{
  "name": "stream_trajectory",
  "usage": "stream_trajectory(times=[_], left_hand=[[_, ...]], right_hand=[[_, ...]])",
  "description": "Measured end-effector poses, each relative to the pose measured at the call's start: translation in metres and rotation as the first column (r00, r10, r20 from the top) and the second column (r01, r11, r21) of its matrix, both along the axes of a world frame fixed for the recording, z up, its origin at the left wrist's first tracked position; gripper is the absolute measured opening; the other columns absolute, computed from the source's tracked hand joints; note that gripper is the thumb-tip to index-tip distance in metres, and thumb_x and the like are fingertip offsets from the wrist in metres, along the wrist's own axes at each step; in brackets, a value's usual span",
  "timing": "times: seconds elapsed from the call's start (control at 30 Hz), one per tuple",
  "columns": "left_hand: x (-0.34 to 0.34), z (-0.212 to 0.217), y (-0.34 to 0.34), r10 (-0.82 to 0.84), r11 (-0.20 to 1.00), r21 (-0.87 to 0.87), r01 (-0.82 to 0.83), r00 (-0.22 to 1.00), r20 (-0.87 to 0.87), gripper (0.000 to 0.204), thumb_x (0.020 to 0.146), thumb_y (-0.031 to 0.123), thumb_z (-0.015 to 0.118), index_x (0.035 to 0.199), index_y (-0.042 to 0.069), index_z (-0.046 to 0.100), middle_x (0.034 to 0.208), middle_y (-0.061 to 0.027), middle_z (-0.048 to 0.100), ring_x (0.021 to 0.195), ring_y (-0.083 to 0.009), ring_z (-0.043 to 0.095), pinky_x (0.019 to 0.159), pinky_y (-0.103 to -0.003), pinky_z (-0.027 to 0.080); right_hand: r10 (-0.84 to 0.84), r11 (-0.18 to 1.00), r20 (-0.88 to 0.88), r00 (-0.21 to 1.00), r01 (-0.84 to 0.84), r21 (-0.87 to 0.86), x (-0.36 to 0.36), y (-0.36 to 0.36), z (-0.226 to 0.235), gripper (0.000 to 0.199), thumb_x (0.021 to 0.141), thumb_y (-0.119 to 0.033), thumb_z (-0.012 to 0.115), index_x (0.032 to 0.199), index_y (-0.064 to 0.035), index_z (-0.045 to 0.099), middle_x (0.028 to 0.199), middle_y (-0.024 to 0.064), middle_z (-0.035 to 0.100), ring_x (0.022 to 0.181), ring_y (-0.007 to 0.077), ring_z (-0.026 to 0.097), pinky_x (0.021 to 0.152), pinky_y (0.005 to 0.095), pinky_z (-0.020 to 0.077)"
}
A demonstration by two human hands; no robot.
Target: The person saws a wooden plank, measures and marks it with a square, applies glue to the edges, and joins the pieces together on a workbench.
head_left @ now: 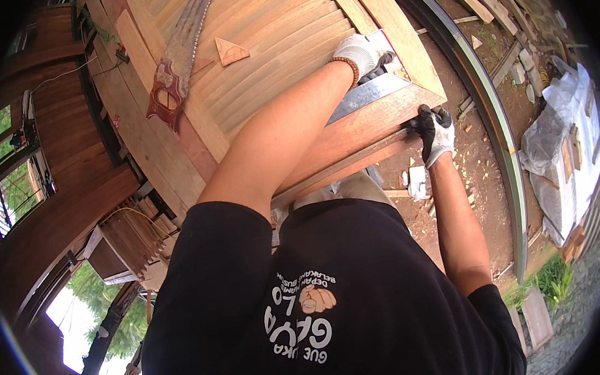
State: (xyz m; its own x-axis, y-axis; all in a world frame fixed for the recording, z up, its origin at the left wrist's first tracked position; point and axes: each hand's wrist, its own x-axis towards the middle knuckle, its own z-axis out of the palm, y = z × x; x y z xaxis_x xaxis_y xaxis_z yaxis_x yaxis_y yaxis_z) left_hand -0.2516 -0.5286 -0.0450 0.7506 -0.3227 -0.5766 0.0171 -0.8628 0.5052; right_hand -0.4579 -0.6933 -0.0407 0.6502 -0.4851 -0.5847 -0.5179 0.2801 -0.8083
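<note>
- Left hand (359, 53): fingers partly bent at the metal strip (371, 94); firm grip cannot be told. Strip lies near the wooden panel (372, 129)'s near right corner.
- Right hand (437, 135): fingers curled at that corner; hold cannot be told.
- Saw (169, 85): along panel's left side.

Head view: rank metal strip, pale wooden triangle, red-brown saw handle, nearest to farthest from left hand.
1. Metal strip: right by the left hand, on the wearer's side.
2. Pale wooden triangle: left of it, on the slats.
3. Red-brown saw handle: farther left.
</note>
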Motion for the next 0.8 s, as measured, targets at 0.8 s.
stream_trajectory(times=[0.8], left_hand=[[0.004, 0.024, 0.011, -0.322, 0.937, -0.094, 0.336, 0.937, 0.133, 0.038, 0.098, 0.037, 0.059, 0.119, 0.008, 0.073, 0.123, -0.0185, 0.071, 0.113, -0.0357, 0.068, 0.099, -0.044, 0.053]], right_hand=[[-0.014, 0.999, -0.002, 1.000, 0.014, 0.030, -0.002, -0.002, -0.006, 0.027, 0.089, -0.016, 0.074, 0.103, -0.0010, 0.056, 0.081, 0.0083, 0.065, 0.065, 0.0173, 0.064, 0.061, 0.0304, 0.0543]])
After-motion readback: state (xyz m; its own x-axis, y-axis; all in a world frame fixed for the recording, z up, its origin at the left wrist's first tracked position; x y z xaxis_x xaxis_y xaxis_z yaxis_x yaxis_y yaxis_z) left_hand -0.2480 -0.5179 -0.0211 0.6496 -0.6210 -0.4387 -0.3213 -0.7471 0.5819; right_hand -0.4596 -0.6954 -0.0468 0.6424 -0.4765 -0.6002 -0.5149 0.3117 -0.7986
